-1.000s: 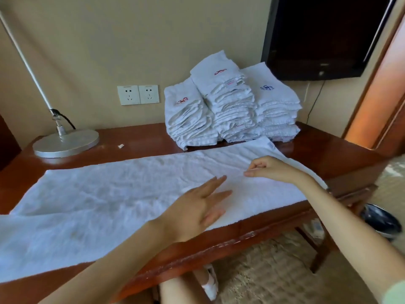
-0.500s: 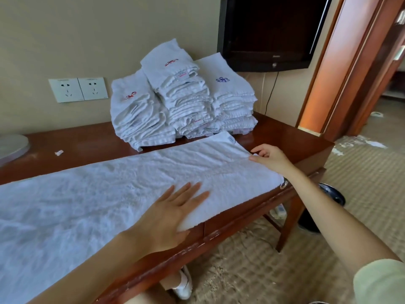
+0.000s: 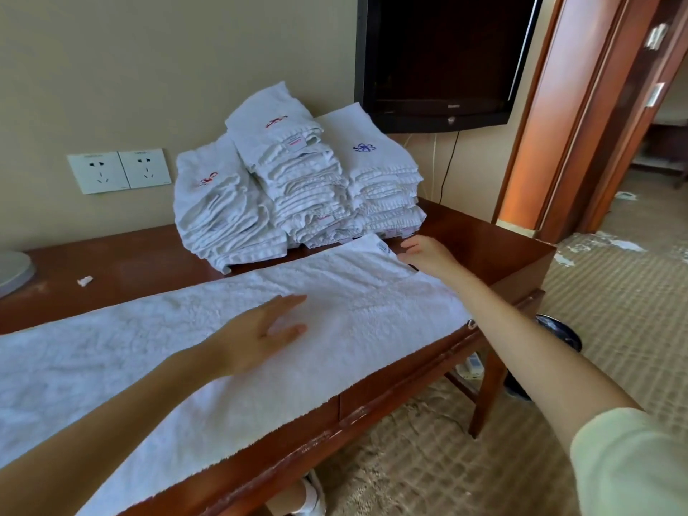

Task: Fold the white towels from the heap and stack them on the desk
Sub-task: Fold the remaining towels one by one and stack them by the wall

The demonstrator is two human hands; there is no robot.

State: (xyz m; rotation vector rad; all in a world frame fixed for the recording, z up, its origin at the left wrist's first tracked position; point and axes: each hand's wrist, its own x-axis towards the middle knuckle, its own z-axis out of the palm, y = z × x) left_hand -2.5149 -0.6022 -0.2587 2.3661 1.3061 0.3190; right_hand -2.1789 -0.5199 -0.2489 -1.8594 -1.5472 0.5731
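A long white towel (image 3: 156, 351) lies spread flat along the front of the wooden desk (image 3: 484, 247). My left hand (image 3: 260, 337) rests flat on its middle, fingers straight. At the towel's far right corner, by the small label, my right hand (image 3: 424, 251) touches the edge; whether the fingers pinch the cloth I cannot tell. Behind the towel stand three stacks of folded white towels (image 3: 298, 191) against the wall, two with red embroidery and one with blue.
A dark TV (image 3: 439, 57) hangs on the wall above the desk's right end. Wall sockets (image 3: 119, 171) sit left of the stacks. A lamp base (image 3: 13, 270) and a paper scrap (image 3: 85, 281) lie at the left. A dark bin (image 3: 558, 333) stands on the carpet.
My right hand has slid along the towel to its far right corner. The left hand stays flat on the towel's middle. The view has turned right.
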